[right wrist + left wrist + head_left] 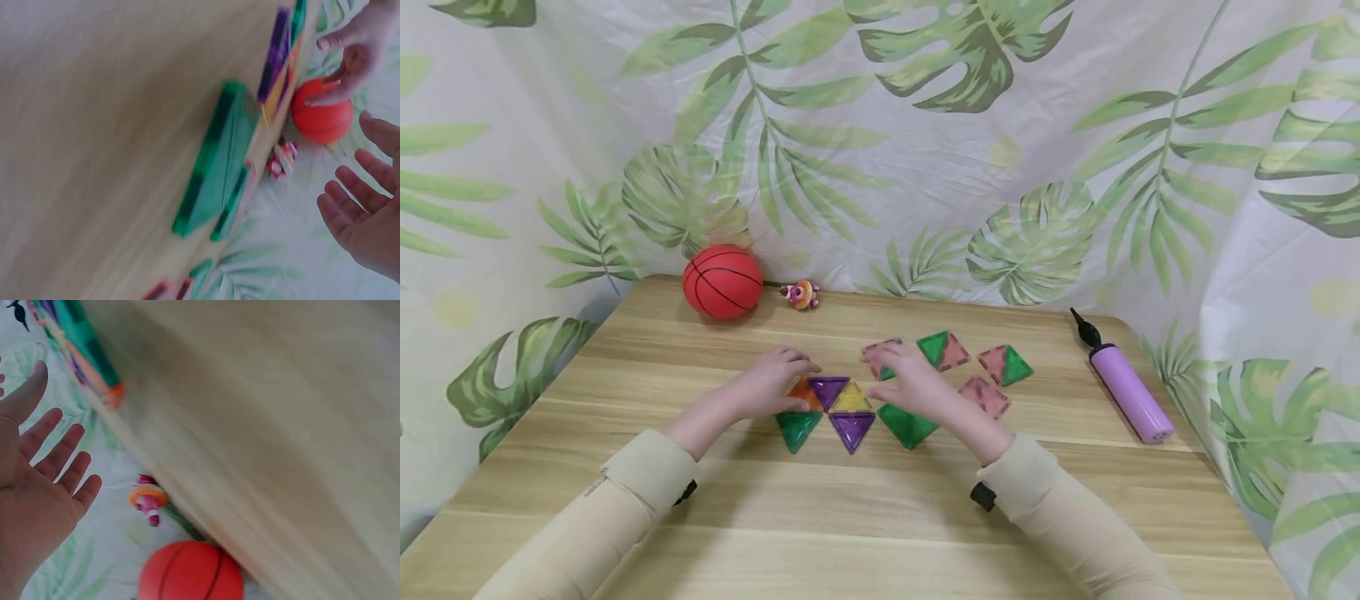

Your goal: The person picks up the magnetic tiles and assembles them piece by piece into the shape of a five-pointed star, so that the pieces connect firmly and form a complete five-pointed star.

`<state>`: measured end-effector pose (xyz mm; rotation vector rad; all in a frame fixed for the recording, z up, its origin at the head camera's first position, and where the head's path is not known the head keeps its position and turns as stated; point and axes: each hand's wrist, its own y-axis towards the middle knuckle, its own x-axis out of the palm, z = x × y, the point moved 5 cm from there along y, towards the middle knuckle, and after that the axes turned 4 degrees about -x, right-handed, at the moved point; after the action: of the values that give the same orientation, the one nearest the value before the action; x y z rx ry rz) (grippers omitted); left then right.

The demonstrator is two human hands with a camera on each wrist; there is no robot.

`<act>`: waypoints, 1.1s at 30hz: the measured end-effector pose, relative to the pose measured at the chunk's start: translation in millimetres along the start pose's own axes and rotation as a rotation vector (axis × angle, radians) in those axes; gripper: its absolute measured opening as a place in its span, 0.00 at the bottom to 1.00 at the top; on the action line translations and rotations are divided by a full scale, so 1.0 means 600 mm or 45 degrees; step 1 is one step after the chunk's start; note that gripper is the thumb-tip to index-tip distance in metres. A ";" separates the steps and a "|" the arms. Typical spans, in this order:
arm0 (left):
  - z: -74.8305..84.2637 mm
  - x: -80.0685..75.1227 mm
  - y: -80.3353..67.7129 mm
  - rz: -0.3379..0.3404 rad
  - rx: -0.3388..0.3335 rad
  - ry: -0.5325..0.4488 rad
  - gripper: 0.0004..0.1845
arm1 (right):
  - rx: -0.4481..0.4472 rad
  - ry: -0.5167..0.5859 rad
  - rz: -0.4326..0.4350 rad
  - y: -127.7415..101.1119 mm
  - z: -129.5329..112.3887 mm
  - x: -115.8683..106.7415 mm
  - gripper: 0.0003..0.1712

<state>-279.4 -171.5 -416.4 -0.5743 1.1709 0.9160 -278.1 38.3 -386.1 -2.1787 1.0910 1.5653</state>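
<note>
tile cluster [829, 390] runs left-to-right, lower triangles [852, 431] pointing nearward — left grip [777, 380], right grip [912, 382] loosely spread

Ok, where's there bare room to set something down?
Bare table: between left sleeve and right sleeve, this side of the tiles; between the red ball and left sleeve; between right sleeve and purple pump. Crowded: mid-table, where tiles lie near left hand and right hand.

Your wood-grain table [850, 517] carries translucent triangular tiles [828, 390] near its middle, several laid edge to edge. Toward your far left corner sits a red ball [722, 283], a small figurine [801, 295] near it. At your right lies a lilac pump [1127, 390].
</note>
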 end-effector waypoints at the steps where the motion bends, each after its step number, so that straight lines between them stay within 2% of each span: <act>1: -0.006 0.003 -0.002 -0.007 -0.008 0.001 0.29 | -0.011 -0.009 -0.027 0.004 -0.003 0.008 0.30; 6: -0.034 0.015 -0.005 -0.064 -0.084 -0.017 0.33 | 0.003 -0.032 -0.180 0.026 0.000 0.045 0.33; 10: -0.050 0.021 -0.004 -0.104 -0.113 -0.049 0.35 | -0.031 -0.094 -0.271 0.040 0.015 0.071 0.37; 20: -0.062 0.032 0.008 -0.178 -0.121 -0.094 0.31 | 0.011 -0.183 -0.441 0.052 0.039 0.100 0.44; 24: -0.059 0.032 0.015 -0.203 -0.118 -0.132 0.30 | 0.030 -0.182 -0.488 0.054 0.044 0.102 0.44; 27: -0.060 0.033 0.021 -0.238 -0.160 -0.170 0.30 | 0.036 -0.167 -0.504 0.055 0.046 0.102 0.44; 33: -0.064 0.034 0.034 -0.276 -0.194 -0.289 0.27 | 0.035 -0.133 -0.465 0.055 0.050 0.101 0.42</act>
<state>-314.3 -184.9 -446.6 -0.6871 0.8222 0.8629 -313.4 7.2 -444.8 -2.1037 0.6336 1.4675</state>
